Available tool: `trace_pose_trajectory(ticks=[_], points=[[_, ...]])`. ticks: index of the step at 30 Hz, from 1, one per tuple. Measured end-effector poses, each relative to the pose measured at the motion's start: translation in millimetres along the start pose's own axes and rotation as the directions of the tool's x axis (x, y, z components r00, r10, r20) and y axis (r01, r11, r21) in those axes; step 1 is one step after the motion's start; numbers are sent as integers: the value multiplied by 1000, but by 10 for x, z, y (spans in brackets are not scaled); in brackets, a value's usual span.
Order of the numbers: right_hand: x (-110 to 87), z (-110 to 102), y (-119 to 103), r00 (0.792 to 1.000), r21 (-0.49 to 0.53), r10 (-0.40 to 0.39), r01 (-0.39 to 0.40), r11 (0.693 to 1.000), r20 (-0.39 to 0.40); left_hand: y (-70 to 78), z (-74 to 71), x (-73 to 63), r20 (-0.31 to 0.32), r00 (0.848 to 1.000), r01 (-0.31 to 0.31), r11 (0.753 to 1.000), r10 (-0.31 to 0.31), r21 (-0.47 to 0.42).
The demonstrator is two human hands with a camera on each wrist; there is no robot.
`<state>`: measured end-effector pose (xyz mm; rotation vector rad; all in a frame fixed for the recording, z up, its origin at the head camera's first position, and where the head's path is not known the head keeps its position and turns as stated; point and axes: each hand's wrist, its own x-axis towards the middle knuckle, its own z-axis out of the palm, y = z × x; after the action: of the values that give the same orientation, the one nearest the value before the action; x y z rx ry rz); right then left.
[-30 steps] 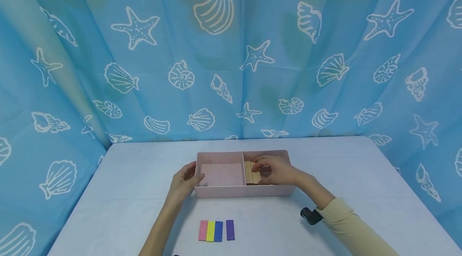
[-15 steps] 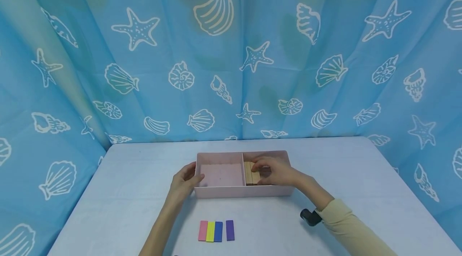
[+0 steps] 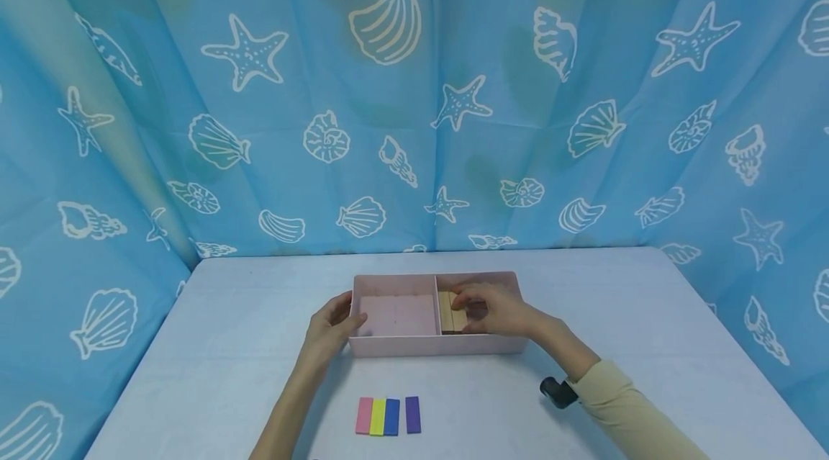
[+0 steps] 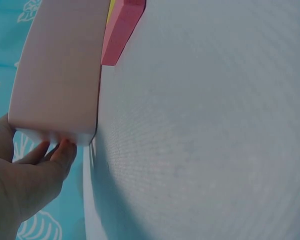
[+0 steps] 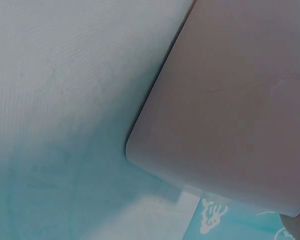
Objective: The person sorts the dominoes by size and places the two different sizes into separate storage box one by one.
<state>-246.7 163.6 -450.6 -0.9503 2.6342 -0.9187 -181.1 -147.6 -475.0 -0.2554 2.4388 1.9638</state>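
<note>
A pale pink two-compartment box (image 3: 395,346) sits on the table. My left hand (image 3: 329,330) grips its left end wall, thumb over the rim and fingers outside; the left wrist view shows the fingers (image 4: 64,152) against that wall. In the right compartment, light wooden blocks (image 3: 446,310) lie side by side against the divider. My right hand (image 3: 499,309) reaches in there, its curled fingers and thumb pinching the ends of a wooden block (image 3: 459,319), partly hidden by the hand. In the right wrist view the box's side hides nearly all of that hand.
In front of the box lie pink (image 3: 364,415), yellow (image 3: 378,417) and blue (image 3: 391,417) blocks side by side, with a purple block (image 3: 413,415) slightly apart to the right. A blue shell-patterned curtain (image 3: 401,122) hangs behind the white-covered table (image 3: 259,301).
</note>
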Motion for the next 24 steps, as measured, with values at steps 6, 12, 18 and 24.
trace_pose_trajectory(ticks=[6,12,18,24], points=[[-3,8,4,1000,4,-3,3,1000,-3,10,7,-6,-17,1000,9,1000,-9,23],[-14,19,7,1000,-7,-13,13,1000,0,12,19,-19,-28,1000,-7,999,9,45],[-22,8,-28,999,-23,-31,31,999,6,63,-5,-65,-18,998,-55,995,57,88],[-28,-80,-84,995,-52,-95,94,994,-8,177,-60,-113,14,993,-118,985,117,128]])
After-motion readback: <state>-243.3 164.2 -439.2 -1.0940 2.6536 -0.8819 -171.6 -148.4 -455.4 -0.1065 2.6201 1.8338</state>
